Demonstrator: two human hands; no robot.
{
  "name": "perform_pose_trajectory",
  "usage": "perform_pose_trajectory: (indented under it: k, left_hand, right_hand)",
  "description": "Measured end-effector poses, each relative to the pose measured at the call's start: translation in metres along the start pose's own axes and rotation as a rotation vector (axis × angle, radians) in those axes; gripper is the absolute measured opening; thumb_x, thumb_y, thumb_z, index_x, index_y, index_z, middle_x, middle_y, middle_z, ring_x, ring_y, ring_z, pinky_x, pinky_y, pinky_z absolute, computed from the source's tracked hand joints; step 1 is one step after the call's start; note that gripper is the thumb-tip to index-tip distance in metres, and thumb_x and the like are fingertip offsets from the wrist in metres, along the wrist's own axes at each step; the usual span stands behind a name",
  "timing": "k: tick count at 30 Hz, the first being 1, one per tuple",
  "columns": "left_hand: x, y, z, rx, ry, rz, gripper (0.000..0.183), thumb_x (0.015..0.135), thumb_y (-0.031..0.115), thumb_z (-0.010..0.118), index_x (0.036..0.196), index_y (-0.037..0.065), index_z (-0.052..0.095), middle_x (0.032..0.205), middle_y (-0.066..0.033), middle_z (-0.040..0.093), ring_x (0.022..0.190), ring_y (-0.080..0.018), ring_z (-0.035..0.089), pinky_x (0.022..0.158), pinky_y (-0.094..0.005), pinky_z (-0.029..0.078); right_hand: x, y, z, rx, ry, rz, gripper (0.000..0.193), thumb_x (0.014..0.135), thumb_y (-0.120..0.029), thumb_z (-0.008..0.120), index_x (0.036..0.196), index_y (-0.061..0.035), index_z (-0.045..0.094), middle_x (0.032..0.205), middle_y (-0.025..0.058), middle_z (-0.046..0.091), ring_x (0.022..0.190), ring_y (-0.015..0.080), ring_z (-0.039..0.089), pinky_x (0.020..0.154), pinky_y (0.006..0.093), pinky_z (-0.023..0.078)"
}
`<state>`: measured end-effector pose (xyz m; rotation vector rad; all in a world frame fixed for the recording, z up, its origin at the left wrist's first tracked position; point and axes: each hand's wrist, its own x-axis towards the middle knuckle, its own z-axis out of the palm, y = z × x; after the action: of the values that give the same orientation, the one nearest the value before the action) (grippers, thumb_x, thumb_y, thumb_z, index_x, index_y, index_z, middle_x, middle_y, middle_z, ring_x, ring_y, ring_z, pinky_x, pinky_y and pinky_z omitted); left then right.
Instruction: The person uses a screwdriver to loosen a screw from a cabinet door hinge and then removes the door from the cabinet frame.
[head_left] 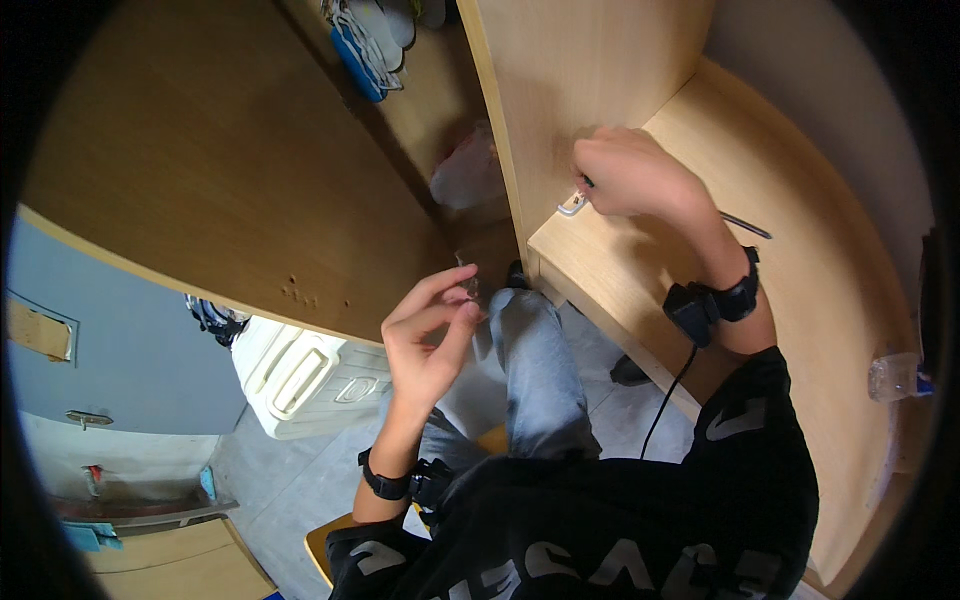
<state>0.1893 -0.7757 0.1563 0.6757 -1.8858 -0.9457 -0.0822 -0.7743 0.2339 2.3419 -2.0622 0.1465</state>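
Note:
My left hand [425, 335] is raised beside the lower edge of the open wooden door [250, 190]. Its thumb and fingers pinch a small shiny metal piece [470, 287], too small to name. My right hand [640, 175] is closed against the upright wooden panel [590, 75], just above the wooden bench top [620, 245]. Something dark shows between its curled fingers, mostly hidden. Just below those fingers is a small white curved fitting [572, 207]. A thin dark metal rod [748, 225] lies on the bench top, partly behind my right wrist.
Inside the cabinet are shoes [370, 50] and a pale plastic bag [468, 170]. Several small holes [295, 290] mark the door. A white plastic box [300, 380] stands on the floor at left. A clear bottle [892, 378] lies far right. A cable [670, 395] hangs from my right wristband.

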Motion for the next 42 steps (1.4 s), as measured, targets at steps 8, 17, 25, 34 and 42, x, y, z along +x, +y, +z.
perform_pose_trajectory:
  k: [8, 17, 25, 34, 42]
  left_hand:
    - [-0.003, -0.010, -0.002, -0.036, -0.058, -0.049, 0.010, 0.081, 0.003, 0.064, 0.075, -0.005, 0.067, 0.104, -0.0120, 0.065, 0.091, -0.0157, 0.059, 0.077, -0.0274, 0.047]
    - [-0.005, -0.033, 0.011, -0.049, -0.176, -0.107, 0.010, 0.080, 0.002, 0.062, 0.073, -0.004, 0.066, 0.095, -0.0113, 0.066, 0.084, -0.0176, 0.061, 0.073, -0.0266, 0.047]
    - [0.005, -0.039, 0.052, -0.017, -0.365, -0.119, 0.012, 0.081, 0.004, 0.061, 0.075, -0.006, 0.064, 0.088, -0.0126, 0.065, 0.074, -0.0146, 0.060, 0.063, -0.0244, 0.046]
    - [0.034, -0.039, 0.089, 0.068, -0.356, -0.268, 0.032, 0.094, 0.020, 0.044, 0.078, -0.004, 0.059, 0.063, -0.0093, 0.062, 0.049, -0.0167, 0.056, 0.050, -0.0310, 0.045]
    - [0.062, -0.039, 0.129, 0.656, -0.173, -0.022, 0.030, 0.091, 0.025, 0.048, 0.075, 0.001, 0.058, 0.059, -0.0202, 0.059, 0.056, -0.0374, 0.059, 0.053, -0.0456, 0.047]
  right_hand:
    - [0.022, 0.018, 0.038, 0.080, -0.140, 0.107, 0.015, 0.059, -0.002, 0.053, 0.069, 0.0041, 0.063, 0.066, 0.0214, 0.061, 0.069, 0.0367, 0.062, 0.061, 0.0424, 0.049]
    - [0.023, 0.005, 0.033, 0.053, -0.164, 0.199, 0.024, 0.060, -0.003, 0.053, 0.079, 0.0030, 0.067, 0.069, 0.0224, 0.063, 0.073, 0.0354, 0.064, 0.066, 0.0414, 0.051]
    - [0.018, 0.009, 0.037, 0.044, -0.036, 0.175, 0.022, 0.065, -0.008, 0.059, 0.081, 0.0051, 0.066, 0.086, 0.0223, 0.065, 0.086, 0.0361, 0.063, 0.074, 0.0421, 0.050]
    - [0.016, 0.009, 0.028, 0.087, -0.058, 0.151, 0.013, 0.057, -0.001, 0.054, 0.065, 0.0049, 0.063, 0.069, 0.0244, 0.061, 0.074, 0.0379, 0.063, 0.064, 0.0435, 0.049]
    - [0.018, 0.019, 0.034, 0.082, -0.033, 0.101, 0.015, 0.055, 0.001, 0.053, 0.066, 0.0031, 0.063, 0.071, 0.0221, 0.062, 0.074, 0.0381, 0.062, 0.061, 0.0436, 0.048]
